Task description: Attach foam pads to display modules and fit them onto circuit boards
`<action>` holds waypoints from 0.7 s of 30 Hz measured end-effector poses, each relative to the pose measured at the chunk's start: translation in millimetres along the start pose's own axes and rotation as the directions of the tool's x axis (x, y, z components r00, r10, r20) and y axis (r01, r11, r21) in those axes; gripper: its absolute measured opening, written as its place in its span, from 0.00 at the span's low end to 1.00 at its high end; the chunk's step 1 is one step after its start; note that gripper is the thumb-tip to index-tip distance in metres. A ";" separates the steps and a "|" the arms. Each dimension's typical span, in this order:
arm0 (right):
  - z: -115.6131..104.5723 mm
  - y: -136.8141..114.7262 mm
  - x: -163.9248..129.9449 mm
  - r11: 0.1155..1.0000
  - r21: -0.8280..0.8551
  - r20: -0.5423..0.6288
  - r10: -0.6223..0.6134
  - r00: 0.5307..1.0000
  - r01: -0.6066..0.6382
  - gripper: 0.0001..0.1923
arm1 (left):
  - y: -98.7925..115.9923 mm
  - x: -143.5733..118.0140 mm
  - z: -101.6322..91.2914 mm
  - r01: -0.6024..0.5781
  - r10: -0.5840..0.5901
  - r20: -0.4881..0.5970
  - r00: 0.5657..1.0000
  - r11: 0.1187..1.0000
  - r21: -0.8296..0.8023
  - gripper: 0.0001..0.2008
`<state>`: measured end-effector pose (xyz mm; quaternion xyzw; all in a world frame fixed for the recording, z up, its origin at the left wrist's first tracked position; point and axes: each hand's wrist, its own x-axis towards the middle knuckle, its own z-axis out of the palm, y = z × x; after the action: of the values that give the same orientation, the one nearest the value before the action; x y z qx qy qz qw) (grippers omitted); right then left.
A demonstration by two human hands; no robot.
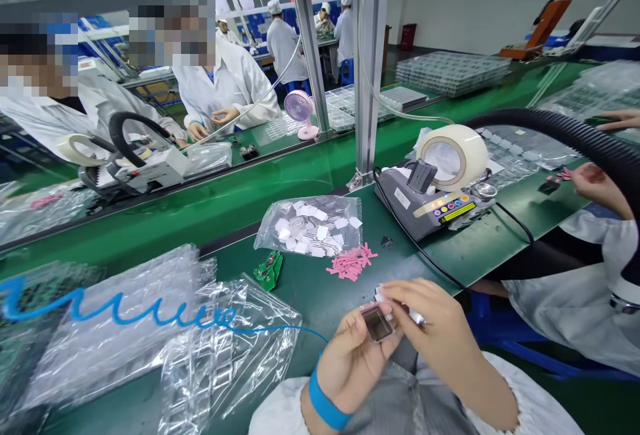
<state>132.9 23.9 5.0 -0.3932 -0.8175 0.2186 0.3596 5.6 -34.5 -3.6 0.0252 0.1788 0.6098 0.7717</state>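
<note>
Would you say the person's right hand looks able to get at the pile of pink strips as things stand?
Probably yes: the right hand is busy at the small square part, but only bare green mat separates it from the pink strips.

A bright green mat covers the long workbench (pixel 310 175). At centre frame lies a heap of pink paper strips (pixel 351 263) beside a clear plastic bag of white squares (pixel 313 225). A blue wristband (pixel 324 405) sits at lower centre, a coiled blue cord (pixel 120 308) at left, and a pale pink desk fan (pixel 300 112) at upper centre.
</note>
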 end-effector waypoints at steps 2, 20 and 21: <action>0.8 2.3 4.9 0.988 0.116 0.079 0.090 0.993 -0.099 0.07 | 0.1 0.5 -1.9 0.006 -0.006 -0.005 1.000 1.000 0.007 0.12; -1.4 75.5 -30.2 0.904 0.226 0.071 0.357 0.931 -0.364 0.11 | 12.2 -5.4 9.6 0.203 -0.212 0.138 0.968 0.976 0.073 0.15; -4.7 69.0 -27.2 0.856 0.350 0.129 0.357 0.925 -0.380 0.14 | 10.7 -5.4 12.5 0.221 -0.229 0.150 0.962 0.973 0.069 0.15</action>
<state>181.7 43.6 -47.4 -0.4611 -0.6815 0.4444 0.3541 -1.5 -34.6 12.2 0.0727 0.1350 0.5093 0.8468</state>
